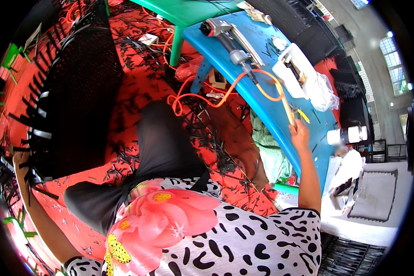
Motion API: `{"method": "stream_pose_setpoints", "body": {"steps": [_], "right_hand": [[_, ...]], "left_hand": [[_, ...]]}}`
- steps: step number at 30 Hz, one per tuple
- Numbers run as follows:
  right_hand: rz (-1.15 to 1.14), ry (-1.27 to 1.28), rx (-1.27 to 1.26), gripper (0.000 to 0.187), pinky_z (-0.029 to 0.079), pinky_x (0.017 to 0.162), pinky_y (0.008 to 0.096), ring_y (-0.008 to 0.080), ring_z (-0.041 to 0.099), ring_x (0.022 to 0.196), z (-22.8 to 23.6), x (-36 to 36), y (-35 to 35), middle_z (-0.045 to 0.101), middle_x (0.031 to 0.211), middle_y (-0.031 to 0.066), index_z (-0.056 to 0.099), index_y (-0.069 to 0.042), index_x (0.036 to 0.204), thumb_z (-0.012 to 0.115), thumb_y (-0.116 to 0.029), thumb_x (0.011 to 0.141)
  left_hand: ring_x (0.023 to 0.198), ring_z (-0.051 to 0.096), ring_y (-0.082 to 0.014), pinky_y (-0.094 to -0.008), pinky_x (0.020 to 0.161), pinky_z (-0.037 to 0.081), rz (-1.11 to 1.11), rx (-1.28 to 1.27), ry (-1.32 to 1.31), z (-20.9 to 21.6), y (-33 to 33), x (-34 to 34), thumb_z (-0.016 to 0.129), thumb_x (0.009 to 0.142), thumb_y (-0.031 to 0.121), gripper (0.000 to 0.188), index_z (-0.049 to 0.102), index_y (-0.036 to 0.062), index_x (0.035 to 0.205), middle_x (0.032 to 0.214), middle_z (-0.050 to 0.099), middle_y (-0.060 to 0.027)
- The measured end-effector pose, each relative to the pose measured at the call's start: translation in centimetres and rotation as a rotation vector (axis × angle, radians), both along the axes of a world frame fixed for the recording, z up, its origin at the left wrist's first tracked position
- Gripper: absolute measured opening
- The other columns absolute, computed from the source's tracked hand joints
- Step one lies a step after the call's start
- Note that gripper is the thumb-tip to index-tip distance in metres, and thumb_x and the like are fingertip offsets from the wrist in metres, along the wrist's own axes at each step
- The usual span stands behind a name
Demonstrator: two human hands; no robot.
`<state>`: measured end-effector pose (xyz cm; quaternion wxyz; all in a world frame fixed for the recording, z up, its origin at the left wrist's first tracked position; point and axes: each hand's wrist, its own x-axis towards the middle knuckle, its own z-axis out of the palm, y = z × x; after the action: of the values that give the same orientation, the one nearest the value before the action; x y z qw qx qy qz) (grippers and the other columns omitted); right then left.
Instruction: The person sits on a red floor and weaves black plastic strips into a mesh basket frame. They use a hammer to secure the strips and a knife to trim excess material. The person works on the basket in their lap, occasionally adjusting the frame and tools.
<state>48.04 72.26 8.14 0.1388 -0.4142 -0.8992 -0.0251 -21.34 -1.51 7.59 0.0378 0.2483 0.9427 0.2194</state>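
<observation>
At the far left, my left hand (21,161) is closed at the lower edge of a large black woven panel (89,92). Loose black strip ends stick out along that panel's outer edge. My right hand (300,134) is wrapped round a pale wooden handle (287,108) above the blue table (244,87); what its far end carries is hard to make out. A yellow-handled tool (303,116) lies beside that hand. Farther along the table rests an air nail gun (227,40), with an orange hose (211,106) looping from it over the table edge.
A white tray (287,64) with dark pieces and a clear plastic bag (324,92) sit on the table. White bottles (347,135) stand near its right edge. Black strip scraps litter the red floor (138,83). A green table (179,13) adjoins the blue one.
</observation>
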Motion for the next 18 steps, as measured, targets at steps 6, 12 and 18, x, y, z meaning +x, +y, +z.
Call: {"method": "stream_pose_setpoints", "body": {"steps": [6,12,18], "right_hand": [[-0.060,-0.080,0.086,0.027,0.046,0.071,0.0450,0.0411,0.056,0.085,0.0,1.5,-1.4,0.058,0.094,0.0217,0.057,-0.002,0.102,0.062,-0.012,0.078],[-0.016,-0.055,0.047,0.036,0.043,0.087,0.0410,0.0380,0.055,0.099,-1.7,6.9,-0.4,0.059,0.109,0.0212,0.054,0.001,0.117,0.054,-0.013,0.084],[-0.237,-0.255,0.126,0.021,0.043,0.076,0.0467,0.0409,0.056,0.086,0.4,3.6,-1.3,0.059,0.087,0.0228,0.054,0.004,0.094,0.057,-0.013,0.082]], "left_hand": [[0.056,0.041,-0.0201,-0.0315,0.052,0.029,-0.323,0.001,0.360,-1.0,-4.3,2.0,0.049,0.063,0.000,0.008,0.053,0.0007,0.070,0.060,0.038,-0.0088],[0.066,0.054,-0.0100,-0.0279,0.059,0.043,0.262,0.399,0.012,8.4,12.7,14.1,0.057,0.085,0.029,0.029,0.065,0.0014,0.091,0.072,0.062,-0.0070],[0.081,0.060,-0.0124,-0.0240,0.073,0.047,0.229,1.148,0.152,7.1,9.8,14.9,0.052,0.091,0.014,0.023,0.058,-0.0041,0.104,0.091,0.064,-0.0083]]}}
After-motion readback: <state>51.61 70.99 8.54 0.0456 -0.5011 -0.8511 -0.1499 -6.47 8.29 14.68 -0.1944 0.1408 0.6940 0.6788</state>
